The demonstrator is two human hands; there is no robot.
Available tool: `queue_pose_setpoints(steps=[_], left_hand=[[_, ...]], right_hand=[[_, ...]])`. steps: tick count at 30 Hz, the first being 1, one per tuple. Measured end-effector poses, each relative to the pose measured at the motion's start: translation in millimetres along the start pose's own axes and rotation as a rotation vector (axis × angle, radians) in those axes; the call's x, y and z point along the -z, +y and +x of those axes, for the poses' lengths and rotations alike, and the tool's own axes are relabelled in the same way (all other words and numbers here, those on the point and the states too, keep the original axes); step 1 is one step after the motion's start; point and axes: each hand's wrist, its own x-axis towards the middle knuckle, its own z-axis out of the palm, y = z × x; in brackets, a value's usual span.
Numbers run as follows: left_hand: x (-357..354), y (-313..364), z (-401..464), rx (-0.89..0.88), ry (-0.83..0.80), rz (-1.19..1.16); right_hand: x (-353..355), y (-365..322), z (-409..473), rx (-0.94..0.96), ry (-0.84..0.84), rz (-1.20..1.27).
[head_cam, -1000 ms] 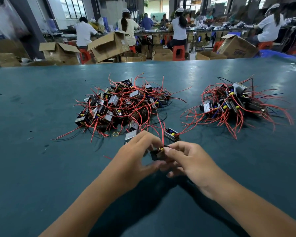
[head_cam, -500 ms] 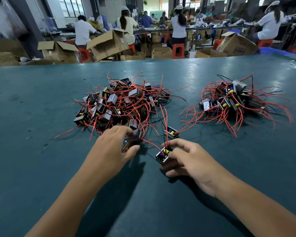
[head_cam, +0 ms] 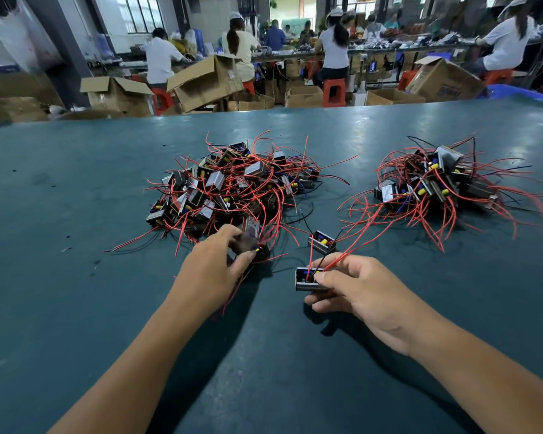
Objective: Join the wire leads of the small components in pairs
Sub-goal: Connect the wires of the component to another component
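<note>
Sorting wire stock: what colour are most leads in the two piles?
Red, with a few black and blue, on both the left pile and right pile; head view.

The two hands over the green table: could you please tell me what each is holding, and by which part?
The left hand grips a small dark boxy component by its body. The right hand pinches another small black component at its end.

One head-worn wide-angle view, forward and down over the near green table point(head_cam: 76, 189), workshop behind.
</note>
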Motion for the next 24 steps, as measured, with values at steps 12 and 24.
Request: queue_pose_setpoints(steps=[12,24], left_hand=[[26.4,-20.8,4.5,0.319,0.061,0.181],[14.5,51.7,-26.4,-0.114,-0.073,-0.518]], right_hand=[[2.5,-5.3,-4.2,0.142,-0.05,-0.068],[-0.2,-5.9,-5.2,0.202,-0.044,-0.077]])
